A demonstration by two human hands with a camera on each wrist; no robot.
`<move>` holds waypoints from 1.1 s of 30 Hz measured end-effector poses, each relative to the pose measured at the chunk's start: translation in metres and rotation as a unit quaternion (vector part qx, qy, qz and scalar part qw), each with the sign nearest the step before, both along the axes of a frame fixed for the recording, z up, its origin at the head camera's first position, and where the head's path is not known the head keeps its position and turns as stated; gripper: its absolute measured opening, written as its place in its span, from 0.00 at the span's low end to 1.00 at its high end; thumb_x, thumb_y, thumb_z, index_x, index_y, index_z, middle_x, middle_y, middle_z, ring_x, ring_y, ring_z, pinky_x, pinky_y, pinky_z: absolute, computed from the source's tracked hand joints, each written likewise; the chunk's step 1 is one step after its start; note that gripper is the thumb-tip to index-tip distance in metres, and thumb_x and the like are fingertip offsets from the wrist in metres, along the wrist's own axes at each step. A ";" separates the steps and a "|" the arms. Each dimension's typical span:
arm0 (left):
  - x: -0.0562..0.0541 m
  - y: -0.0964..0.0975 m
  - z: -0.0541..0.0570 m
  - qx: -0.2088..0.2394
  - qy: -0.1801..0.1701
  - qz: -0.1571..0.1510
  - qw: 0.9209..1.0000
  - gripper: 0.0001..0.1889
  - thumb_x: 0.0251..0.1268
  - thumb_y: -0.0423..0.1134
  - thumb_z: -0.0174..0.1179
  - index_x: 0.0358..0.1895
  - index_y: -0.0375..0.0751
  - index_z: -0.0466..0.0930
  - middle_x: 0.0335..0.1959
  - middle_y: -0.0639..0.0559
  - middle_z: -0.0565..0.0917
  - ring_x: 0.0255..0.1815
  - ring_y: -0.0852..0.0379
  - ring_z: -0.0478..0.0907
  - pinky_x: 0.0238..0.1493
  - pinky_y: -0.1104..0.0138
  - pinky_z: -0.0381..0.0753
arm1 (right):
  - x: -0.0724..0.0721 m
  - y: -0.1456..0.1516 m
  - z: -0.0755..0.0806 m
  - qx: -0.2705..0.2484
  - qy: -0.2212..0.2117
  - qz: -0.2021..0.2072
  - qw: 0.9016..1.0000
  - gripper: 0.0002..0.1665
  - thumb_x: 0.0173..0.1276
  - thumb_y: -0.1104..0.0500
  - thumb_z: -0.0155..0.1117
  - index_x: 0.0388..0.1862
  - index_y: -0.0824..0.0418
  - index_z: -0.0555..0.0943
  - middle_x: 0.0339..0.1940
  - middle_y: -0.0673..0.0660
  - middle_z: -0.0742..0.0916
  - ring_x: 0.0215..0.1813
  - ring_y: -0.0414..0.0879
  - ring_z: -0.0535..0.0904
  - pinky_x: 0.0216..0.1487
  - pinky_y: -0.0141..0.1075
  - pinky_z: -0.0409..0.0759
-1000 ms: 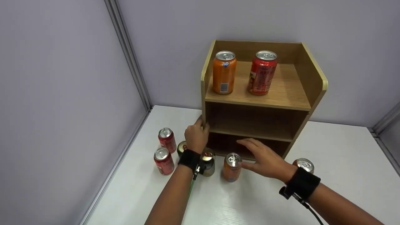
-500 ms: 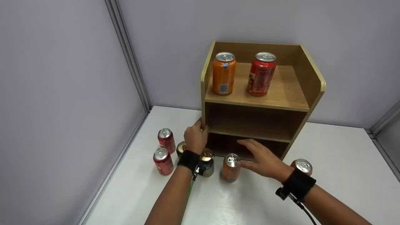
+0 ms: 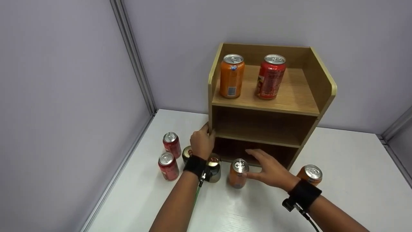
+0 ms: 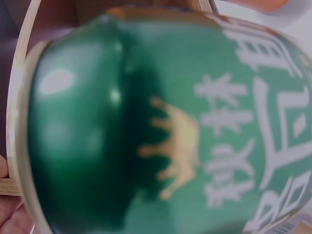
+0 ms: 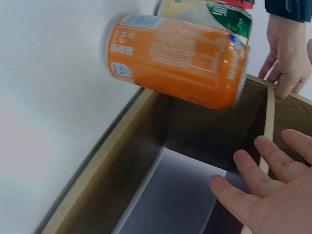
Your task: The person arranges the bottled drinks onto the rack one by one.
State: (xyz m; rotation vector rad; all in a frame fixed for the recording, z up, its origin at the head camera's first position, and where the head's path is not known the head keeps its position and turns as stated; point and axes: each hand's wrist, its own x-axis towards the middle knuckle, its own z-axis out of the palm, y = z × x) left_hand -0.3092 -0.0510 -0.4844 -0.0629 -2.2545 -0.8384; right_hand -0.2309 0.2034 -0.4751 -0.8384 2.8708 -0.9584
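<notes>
In the head view my left hand (image 3: 201,143) grips the left side panel of a small wooden shelf unit (image 3: 264,108), thumb on the front edge. The right wrist view shows this hand (image 5: 287,58) pinching the panel too. My right hand (image 3: 272,170) hovers before the lower compartment with fingers spread, beside an upright orange soda can (image 3: 237,177). Its thumb overlaps that can in the head view; contact cannot be told. A green can (image 4: 146,122) with white lettering fills the left wrist view, partly hiding the left hand's fingers.
An orange can (image 3: 231,79) and a red can (image 3: 271,79) stand on the top shelf. Two red cans (image 3: 168,166) and a gold-topped can (image 3: 187,153) stand left on the white table (image 3: 128,196). Another orange can (image 3: 310,175) is at the right, near my right wrist.
My right hand and forearm have shifted slightly left and down, and the orange can at the right shows more. The left hand keeps its grip on the shelf unit.
</notes>
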 end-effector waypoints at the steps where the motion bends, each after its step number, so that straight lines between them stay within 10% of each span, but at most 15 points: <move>1: 0.000 0.000 0.000 0.000 0.001 0.000 1.000 0.06 0.60 0.39 0.65 0.34 0.40 0.84 0.25 0.47 0.86 0.25 0.45 0.83 0.27 0.51 0.78 | 0.000 -0.001 -0.003 0.001 -0.002 0.000 1.000 0.49 0.55 0.34 0.71 0.72 0.50 0.67 0.67 0.53 0.73 0.66 0.53 0.69 0.59 0.53 0.71; 22: -0.001 0.000 -0.003 -0.013 0.010 0.003 1.000 0.08 0.60 0.38 0.66 0.40 0.39 0.87 0.27 0.47 0.87 0.25 0.46 0.84 0.26 0.52 0.79 | -0.005 -0.011 -0.041 -0.020 -0.062 -0.033 0.997 0.57 0.49 0.34 0.75 0.75 0.51 0.63 0.69 0.58 0.72 0.65 0.55 0.70 0.61 0.56 0.67; 33: -0.001 -0.001 -0.004 -0.010 0.016 0.003 1.000 0.07 0.59 0.38 0.65 0.38 0.40 0.86 0.25 0.48 0.86 0.22 0.46 0.83 0.25 0.52 0.78 | -0.006 -0.022 -0.062 -0.008 0.013 -0.056 0.998 0.53 0.47 0.37 0.78 0.68 0.60 0.70 0.60 0.57 0.79 0.60 0.53 0.76 0.57 0.49 0.74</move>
